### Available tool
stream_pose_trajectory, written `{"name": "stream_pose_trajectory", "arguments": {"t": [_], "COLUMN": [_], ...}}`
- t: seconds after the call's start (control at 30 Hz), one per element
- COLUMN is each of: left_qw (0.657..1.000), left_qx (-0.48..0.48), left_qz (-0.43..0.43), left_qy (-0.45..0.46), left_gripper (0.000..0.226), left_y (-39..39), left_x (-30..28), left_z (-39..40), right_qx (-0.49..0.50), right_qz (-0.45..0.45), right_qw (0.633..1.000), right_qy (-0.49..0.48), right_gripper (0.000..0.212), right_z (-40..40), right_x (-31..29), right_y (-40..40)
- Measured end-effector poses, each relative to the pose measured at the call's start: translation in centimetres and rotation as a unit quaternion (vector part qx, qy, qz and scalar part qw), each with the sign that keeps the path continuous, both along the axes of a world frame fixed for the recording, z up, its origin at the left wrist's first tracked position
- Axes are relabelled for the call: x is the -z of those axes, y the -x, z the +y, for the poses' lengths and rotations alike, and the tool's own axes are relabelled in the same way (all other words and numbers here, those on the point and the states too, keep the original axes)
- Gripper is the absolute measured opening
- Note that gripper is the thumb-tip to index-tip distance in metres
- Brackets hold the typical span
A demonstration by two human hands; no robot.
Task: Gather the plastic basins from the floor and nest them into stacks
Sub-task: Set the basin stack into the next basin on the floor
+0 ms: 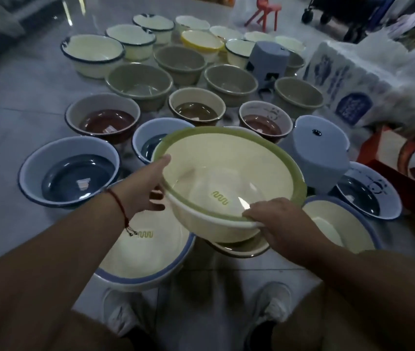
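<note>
Both hands hold the green-rimmed basin above the blue-rimmed basin, mouth tipped toward the camera. Left hand clasps its far-left rim; right hand pinches the near rim.

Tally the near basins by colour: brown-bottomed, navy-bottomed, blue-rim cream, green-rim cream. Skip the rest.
Brown-bottomed basins: 3
Navy-bottomed basins: 3
Blue-rim cream basins: 2
Green-rim cream basin, gripped by left hand and right hand: 1
Total: 9
</note>
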State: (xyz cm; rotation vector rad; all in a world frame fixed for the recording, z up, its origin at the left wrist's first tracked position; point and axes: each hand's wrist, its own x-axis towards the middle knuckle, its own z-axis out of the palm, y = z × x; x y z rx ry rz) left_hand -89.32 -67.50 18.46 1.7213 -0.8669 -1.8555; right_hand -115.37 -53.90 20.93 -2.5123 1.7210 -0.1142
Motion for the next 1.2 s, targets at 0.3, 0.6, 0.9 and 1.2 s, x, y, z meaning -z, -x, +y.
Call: {"name": "stream_pose_trajectory", "arguments": {"t": [0.3, 0.6, 0.9, 1.2], "left_qw": [0.985, 0.971, 0.965, 0.968], "left_qx": [-0.163, -0.227, -0.243, -0.106], "left_qz": [-0.023, -0.038, -0.094, -0.211], "left_qy": [-0.042, -0.069, -0.032, -0.087], "left_gripper": [0.029, 0.040, 0.039, 0.034], "left_y": [-5.4, -8.5, -12.3, -14.7], "left_x": [2.8, 6.7, 10.3, 12.9], "left_z": [0.1, 2.5, 4.7, 7.5], "right_qx": [0.138, 0.369, 0.471, 0.477], "right_qz": [-0.082, -0.525, -0.520, -0.478], "right_qw": [0.987, 0.639, 0.617, 0.636], "right_qy": [0.030, -0.425, -0.357, -0.374], "right_gripper": [0.059, 0.036, 0.040, 0.032], "right_z": [-4.2, -8.5, -11.5, -9.0], "right_x": [5.6, 7.8, 14.3, 20.3], "right_y": [0.7, -2.6, -10.7, -11.7]}}
